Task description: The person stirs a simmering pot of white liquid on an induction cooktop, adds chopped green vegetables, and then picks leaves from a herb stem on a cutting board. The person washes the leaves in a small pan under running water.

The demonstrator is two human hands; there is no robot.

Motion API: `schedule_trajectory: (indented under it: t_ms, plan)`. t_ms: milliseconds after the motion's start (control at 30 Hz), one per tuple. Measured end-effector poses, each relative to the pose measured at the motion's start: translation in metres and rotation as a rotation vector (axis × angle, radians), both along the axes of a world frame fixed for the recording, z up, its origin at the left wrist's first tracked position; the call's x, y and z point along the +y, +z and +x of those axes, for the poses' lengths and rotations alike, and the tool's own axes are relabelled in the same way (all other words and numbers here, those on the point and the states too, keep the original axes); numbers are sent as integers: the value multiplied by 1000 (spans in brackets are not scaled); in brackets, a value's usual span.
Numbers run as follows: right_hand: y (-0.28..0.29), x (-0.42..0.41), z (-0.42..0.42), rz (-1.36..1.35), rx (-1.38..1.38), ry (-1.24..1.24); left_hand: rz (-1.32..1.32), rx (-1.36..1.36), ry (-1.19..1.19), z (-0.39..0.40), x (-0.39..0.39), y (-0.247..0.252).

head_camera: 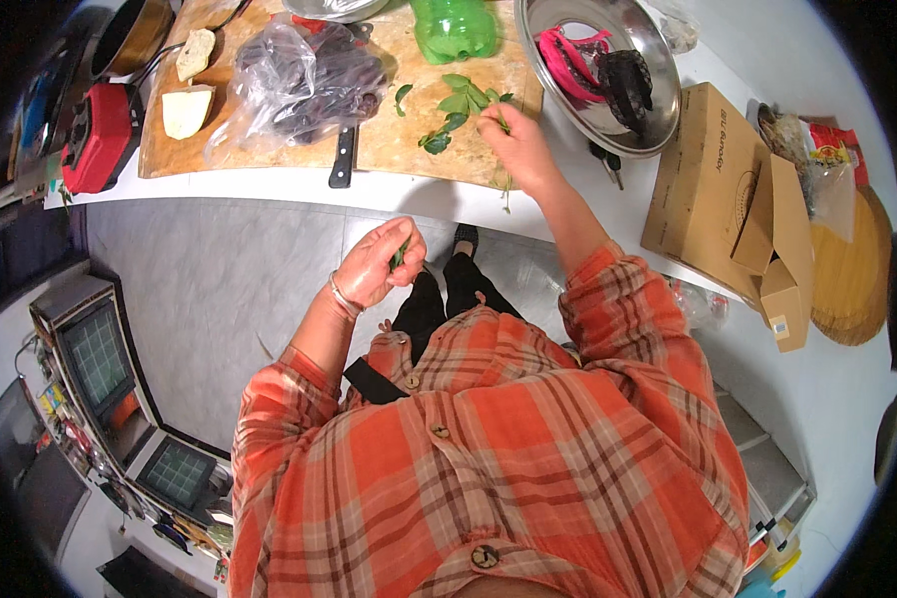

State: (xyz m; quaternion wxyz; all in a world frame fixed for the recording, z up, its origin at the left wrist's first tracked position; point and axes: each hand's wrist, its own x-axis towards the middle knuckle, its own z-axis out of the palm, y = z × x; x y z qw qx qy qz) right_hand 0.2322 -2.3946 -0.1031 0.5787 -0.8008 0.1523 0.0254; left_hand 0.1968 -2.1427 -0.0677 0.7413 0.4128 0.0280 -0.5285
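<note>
My left hand is closed around some green leaves, held in front of the counter's edge above the floor. Over the right end of a wooden board, my right hand grips a leafy green sprig. Its leaves point away to the left, and thin stems hang below my fingers. Darker loose leaves lie on the board beside it, and a single leaf rests farther left. Most of what the left hand holds is hidden by its fingers.
On the board are a clear plastic bag with dark contents, a black-handled knife, pale cut pieces and a green plastic bottle. A steel basin stands right, near a cardboard box. A red appliance is left.
</note>
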Motion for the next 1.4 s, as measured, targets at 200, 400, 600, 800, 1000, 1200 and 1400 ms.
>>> schedule_trajectory:
  t_ms: [200, 400, 600, 800, 1000, 1200, 1400]
  plan:
    - [-7, 21, 17, -778, -262, 319, 39, -26, 86, 18, -7, -6]
    - [1, 31, 12, -791, -272, 322, 207, -75, 329, 38, -16, -27]
    - [37, 49, -11, -543, -362, 183, 68, -60, 392, 48, -32, -12]
    - [37, 60, -19, -450, -405, 167, 139, -261, 285, 48, -31, -23]
    - [40, 59, -27, -566, -251, 313, 539, -762, -9, 52, -12, -29]
    - [50, 66, -30, -472, -108, 317, 811, -1394, -136, 57, 0, -19]
    - [31, 54, -37, 87, 132, 197, 1013, -1131, -12, 59, 20, -24]
